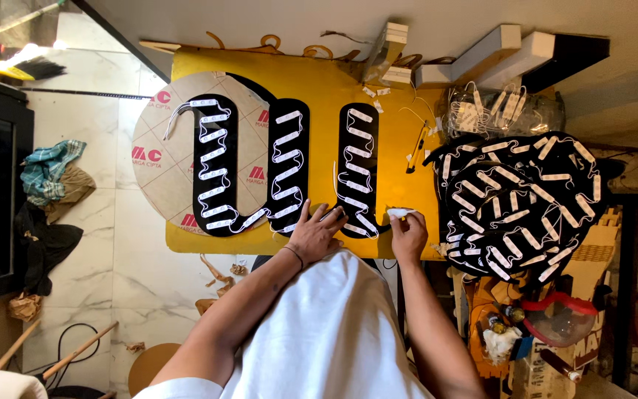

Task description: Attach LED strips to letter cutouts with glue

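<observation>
While our fingers (400, 219) on the right hand (408, 235) pinch a small white LED module (399, 213) just past the lower end of the third black letter panel (358, 170), the left hand (314, 233) lies flat with its fingers spread, pressing that panel's lower edge against the yellow surface (319, 85). Outward from there, we judge the work well along: all three upright black panels, including the curved first one (213, 166) and the middle one (288, 166), already carry zigzag rows of white modules joined by thin wire, and only the bottom end of the third seems to lack its last piece. Right of our hands, a heap of black panels (518, 199) studded with modules is piled up, whether finished or not we cannot tell, and a clear bag of loose modules (500, 111) sits beyond it. Under the first panel lies a round tan board (164, 159) printed with red logos on a diamond grid. White rectangular blocks (511, 48) rest at the far edge, and a cardboard box with red lettering (540, 366) stands low on the right.
</observation>
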